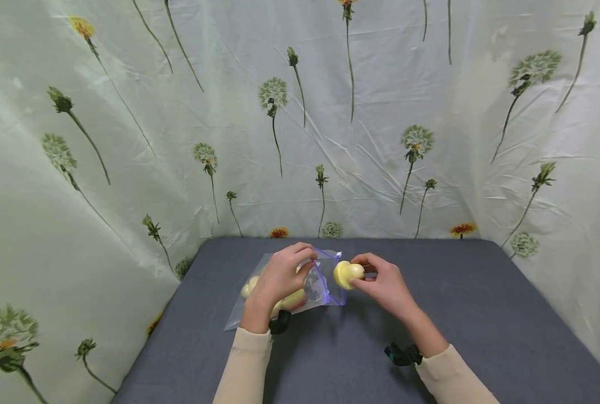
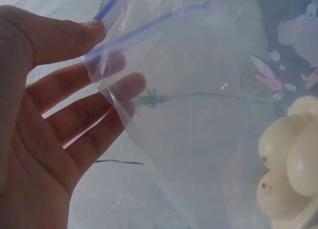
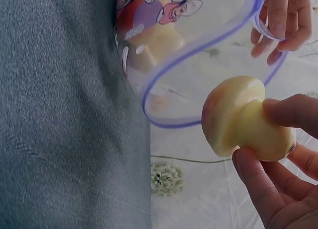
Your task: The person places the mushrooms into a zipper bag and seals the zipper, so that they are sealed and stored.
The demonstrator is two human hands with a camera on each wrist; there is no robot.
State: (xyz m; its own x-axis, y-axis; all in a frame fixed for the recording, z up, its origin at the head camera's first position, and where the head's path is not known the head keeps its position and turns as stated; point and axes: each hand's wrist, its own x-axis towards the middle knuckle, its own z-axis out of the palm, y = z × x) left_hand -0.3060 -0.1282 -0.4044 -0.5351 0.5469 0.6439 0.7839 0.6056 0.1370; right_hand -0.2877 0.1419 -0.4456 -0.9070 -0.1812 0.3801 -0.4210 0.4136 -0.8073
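Observation:
A clear zip bag [image 1: 235, 318] with a purple zip edge and cartoon print lies on its side, its mouth open to the right. My left hand [image 1: 278, 276] pinches the upper edge of that mouth between thumb and fingers. Between the thumb and fingers of my right hand [image 1: 388, 285] is a pale yellow, mushroom-shaped piece [image 3: 248, 122], its broad cap turned toward the bag. It is just outside the opening. Inside the bag, several pale yellow rounded pieces [image 2: 298, 159] rest toward the closed end, partly hidden by my left hand in the head view.
Everything lies on a dark grey-blue table [image 1: 461, 297]. A pale curtain [image 1: 249, 129] printed with dandelions hangs behind it and along the sides. Dark straps [image 1: 403, 354] circle both wrists below cream sleeves.

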